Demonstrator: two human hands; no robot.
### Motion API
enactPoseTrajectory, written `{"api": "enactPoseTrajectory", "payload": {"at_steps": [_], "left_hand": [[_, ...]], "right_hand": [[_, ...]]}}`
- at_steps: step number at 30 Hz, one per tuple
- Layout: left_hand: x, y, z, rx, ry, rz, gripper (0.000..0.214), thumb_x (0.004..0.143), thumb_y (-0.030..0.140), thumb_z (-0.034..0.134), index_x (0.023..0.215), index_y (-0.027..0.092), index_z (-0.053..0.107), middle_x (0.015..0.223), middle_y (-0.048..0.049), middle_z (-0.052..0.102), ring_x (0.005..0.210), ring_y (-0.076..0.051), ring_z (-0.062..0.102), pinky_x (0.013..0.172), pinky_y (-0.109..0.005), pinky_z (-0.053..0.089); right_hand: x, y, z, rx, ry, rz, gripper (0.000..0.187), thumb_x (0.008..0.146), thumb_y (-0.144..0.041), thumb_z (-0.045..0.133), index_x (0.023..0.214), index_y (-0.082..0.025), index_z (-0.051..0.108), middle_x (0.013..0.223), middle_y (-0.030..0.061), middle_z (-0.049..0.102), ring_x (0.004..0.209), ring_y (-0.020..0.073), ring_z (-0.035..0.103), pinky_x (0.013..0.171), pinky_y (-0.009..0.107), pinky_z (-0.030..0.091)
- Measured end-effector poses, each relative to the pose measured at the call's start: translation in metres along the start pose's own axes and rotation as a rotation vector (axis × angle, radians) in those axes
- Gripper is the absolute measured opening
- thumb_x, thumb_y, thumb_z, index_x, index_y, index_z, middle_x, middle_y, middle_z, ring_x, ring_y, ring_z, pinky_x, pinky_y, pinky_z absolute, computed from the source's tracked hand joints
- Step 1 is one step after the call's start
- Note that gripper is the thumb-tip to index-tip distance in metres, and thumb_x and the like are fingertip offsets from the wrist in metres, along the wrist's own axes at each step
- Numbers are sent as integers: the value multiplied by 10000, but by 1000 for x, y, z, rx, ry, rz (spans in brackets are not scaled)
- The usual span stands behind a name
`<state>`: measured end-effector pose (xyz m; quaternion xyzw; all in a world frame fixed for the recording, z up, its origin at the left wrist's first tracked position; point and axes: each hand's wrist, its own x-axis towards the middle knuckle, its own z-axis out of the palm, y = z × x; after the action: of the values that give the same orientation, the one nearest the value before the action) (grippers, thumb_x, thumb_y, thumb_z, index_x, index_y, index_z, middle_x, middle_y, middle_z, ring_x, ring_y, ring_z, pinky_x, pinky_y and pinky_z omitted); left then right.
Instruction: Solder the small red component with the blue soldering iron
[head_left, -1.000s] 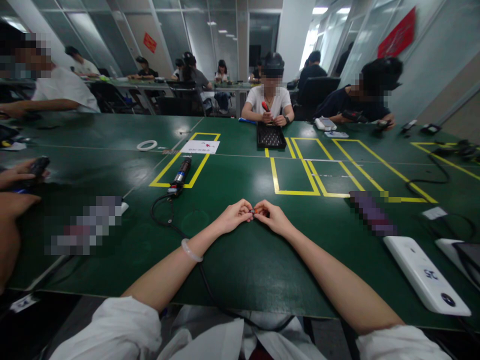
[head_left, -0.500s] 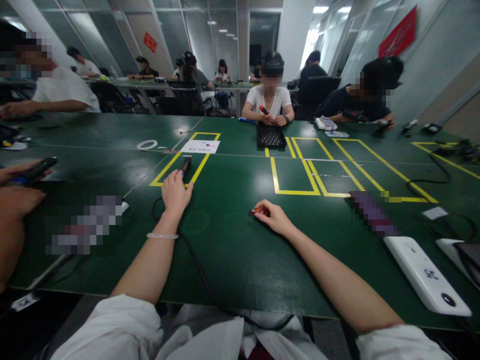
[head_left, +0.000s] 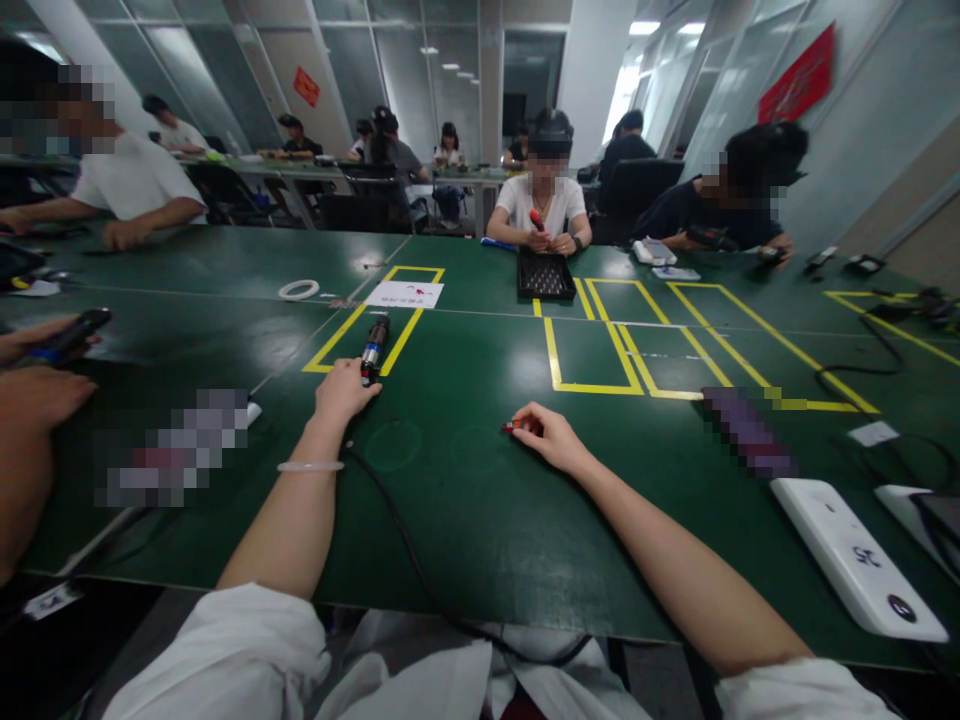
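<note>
Well, leftmost, the person's left hand (head_left: pixel 343 392) is at the near end of a dark cylindrical tool (head_left: pixel 376 343) with a blue band; whether the fingers grip it, I cannot tell. Just beyond lies a white sheet (head_left: pixel 409 294). Farther right, a small red piece (head_left: pixel 508 427) sits pinched in the right hand (head_left: pixel 546 434), well apart from a white power bank (head_left: pixel 847 550).

table (head_left: pixel 450 540): smooth, glossy | tool (head_left: pixel 374 343): shiny, partly metallic-looking | power bank (head_left: pixel 847 545): smooth white plastic, glossy | sheet (head_left: pixel 397 294): matt paper | bracelet (head_left: pixel 310 466): smooth, translucent | sleeve (head_left: pixel 232 645): matt, creased cloth
</note>
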<state>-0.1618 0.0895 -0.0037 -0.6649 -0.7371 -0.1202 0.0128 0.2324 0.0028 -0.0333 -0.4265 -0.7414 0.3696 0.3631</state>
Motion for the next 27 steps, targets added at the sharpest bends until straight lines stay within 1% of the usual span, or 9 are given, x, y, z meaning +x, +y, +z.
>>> {"api": "enactPoseTrajectory", "payload": {"at_steps": [3, 5, 10, 12, 16, 21, 24, 27], "left_hand": [[-2, 9, -1, 22, -22, -4, 553, 744, 453, 673, 1162, 113, 547, 1231, -208, 508, 994, -322, 585, 794, -421, 479], [-8, 19, -3, 50, -49, -11, 558, 735, 466, 663, 1165, 128, 551, 1231, -200, 509, 974, -320, 598, 785, -416, 492], [-32, 62, -9, 117, -73, 31, 560, 763, 503, 586, 1200, 156, 540, 1192, -148, 527, 973, -286, 617, 790, -357, 507], [-42, 82, -8, 110, -82, 81, 575, 774, 501, 568, 1238, 164, 521, 1198, -133, 528, 984, -280, 617, 794, -347, 506], [-63, 119, -4, 30, -111, 223, 593, 792, 482, 564, 1300, 187, 477, 1238, -110, 522, 985, -256, 618, 786, -324, 501], [-91, 160, 1, -83, -127, 404, 587, 806, 458, 570, 1324, 210, 449, 1256, -92, 518, 1008, -233, 605, 776, -304, 499], [-104, 176, 3, -125, -128, 489, 595, 808, 426, 568, 1346, 216, 424, 1266, -93, 514, 1063, -240, 575, 783, -309, 502], [-111, 183, 6, -153, -121, 559, 619, 806, 401, 568, 1370, 208, 401, 1267, -97, 516, 1120, -253, 533, 842, -333, 497]], "right_hand": [[0, 1, 0, 7, 0, 5, 174, 837, -292, 615, 958, -168, 605, 697, -21, 554, 606, 117, 496, 590, 238, 403], [0, 2, 0, 14, 2, 8, 173, 837, -289, 612, 959, -166, 607, 692, -23, 550, 600, 114, 489, 584, 235, 398], [1, 4, 1, 34, 14, 7, 235, 836, -304, 611, 1027, -166, 612, 710, -19, 560, 608, 110, 485, 589, 229, 398], [2, 4, 1, 30, 25, 3, 249, 837, -308, 610, 1040, -166, 617, 718, -14, 569, 610, 112, 485, 590, 231, 400], [1, 4, 0, 21, 30, 4, 217, 835, -317, 618, 995, -171, 631, 700, -14, 571, 599, 116, 484, 580, 234, 399], [1, 9, 0, 29, 67, -61, 180, 844, -295, 615, 976, -173, 624, 743, -6, 570, 620, 117, 499, 593, 238, 409], [0, 11, 2, 26, 80, -85, 147, 839, -270, 612, 950, -175, 596, 732, -12, 555, 605, 115, 495, 582, 237, 413], [0, 11, 3, -4, 87, -119, 141, 830, -226, 604, 958, -183, 562, 759, -14, 551, 615, 115, 502, 590, 237, 425]]}}
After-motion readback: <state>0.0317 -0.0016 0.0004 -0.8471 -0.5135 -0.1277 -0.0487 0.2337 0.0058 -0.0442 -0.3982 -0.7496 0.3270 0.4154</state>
